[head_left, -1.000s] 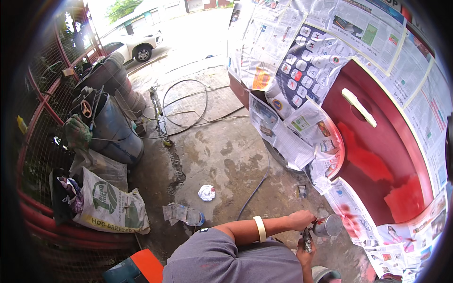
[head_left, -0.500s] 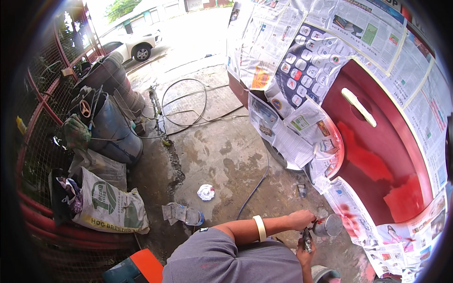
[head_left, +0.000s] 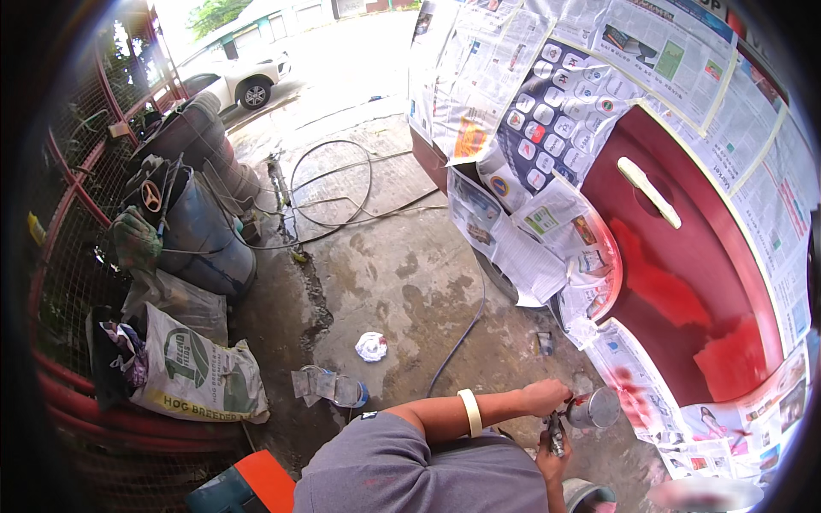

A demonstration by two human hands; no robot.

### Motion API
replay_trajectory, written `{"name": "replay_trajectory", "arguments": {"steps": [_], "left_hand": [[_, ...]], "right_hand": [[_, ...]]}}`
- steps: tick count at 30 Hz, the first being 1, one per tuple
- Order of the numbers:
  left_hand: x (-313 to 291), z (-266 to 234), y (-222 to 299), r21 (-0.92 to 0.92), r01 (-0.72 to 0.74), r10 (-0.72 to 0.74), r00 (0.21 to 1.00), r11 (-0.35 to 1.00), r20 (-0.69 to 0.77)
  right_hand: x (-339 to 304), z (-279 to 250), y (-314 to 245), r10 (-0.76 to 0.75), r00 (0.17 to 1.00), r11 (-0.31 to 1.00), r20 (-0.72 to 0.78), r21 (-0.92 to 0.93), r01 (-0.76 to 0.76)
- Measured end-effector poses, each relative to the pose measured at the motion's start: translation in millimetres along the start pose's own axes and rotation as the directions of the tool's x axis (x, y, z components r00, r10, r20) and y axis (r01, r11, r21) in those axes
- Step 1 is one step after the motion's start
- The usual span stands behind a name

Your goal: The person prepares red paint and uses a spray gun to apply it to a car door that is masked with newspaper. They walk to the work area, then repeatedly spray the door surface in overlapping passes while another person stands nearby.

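Observation:
A spray gun [head_left: 557, 434] with a round metal cup [head_left: 596, 409] is held low in front of me, to the right. My right hand [head_left: 552, 463] is wrapped round its handle from below. Across my body reaches my left arm, with a pale wristband [head_left: 470, 414]; my left hand [head_left: 547, 396] is closed at the gun's upper end beside the cup. Its fingertips are partly hidden. Right of the cup stands a dark red car door [head_left: 684, 248] with brighter red patches [head_left: 731, 361] and a masked handle [head_left: 649, 193]. Newspaper [head_left: 629, 376] with red overspray borders the door.
Crumpled white paper [head_left: 371, 346] and a clear container [head_left: 346, 391] lie on the concrete. A bucket [head_left: 590, 494] stands below my hands. Hoses [head_left: 369, 184] cross the floor. Along the left fence are a blue drum [head_left: 218, 235] and a printed sack [head_left: 201, 368].
My hands keep the same hold on the spray gun. The view has shifted very slightly. A blurred pale patch now shows at the lower right; I cannot make out what it is.

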State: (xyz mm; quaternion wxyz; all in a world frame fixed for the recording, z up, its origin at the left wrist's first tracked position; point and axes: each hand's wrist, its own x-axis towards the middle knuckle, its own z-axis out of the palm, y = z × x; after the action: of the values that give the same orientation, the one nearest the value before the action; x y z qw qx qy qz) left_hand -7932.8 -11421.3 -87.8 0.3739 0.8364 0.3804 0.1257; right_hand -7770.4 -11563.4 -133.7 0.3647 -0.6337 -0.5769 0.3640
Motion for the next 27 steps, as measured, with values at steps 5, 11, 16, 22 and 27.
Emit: {"name": "replay_trajectory", "arguments": {"steps": [5, 11, 16, 22, 27], "left_hand": [[0.3, 2.7, -2.6, -0.023, -0.025, 0.025, 1.0, 0.999, -0.019], [-0.2, -2.6, 5.0, -0.044, 0.022, -0.022, 1.0, 0.999, 0.004], [0.3, -0.5, 3.6, -0.045, 0.001, 0.0, 1.0, 0.999, 0.0], [1.3, 2.1, 2.3, -0.032, -0.026, 0.026, 1.0, 0.999, 0.0], [1.1, 7.2, -4.4, -0.033, -0.03, 0.03, 0.999, 0.999, -0.011]], "right_hand": [[-0.1, -1.5, 10.5, -0.035, 0.999, 0.999, -0.007, -0.041, 0.034], [-1.7, -1.8, -1.0, -0.019, 1.0, 0.999, -0.014, -0.036, 0.019], [-2.6, -1.9, -1.2, -0.028, 0.999, 0.999, -0.014, -0.019, 0.028], [-3.6, -2.0, -5.6, -0.033, 0.999, 0.999, -0.026, -0.024, 0.033], [-3.5, -1.9, -12.3, -0.024, 1.0, 0.999, -0.003, -0.027, 0.024]]}}
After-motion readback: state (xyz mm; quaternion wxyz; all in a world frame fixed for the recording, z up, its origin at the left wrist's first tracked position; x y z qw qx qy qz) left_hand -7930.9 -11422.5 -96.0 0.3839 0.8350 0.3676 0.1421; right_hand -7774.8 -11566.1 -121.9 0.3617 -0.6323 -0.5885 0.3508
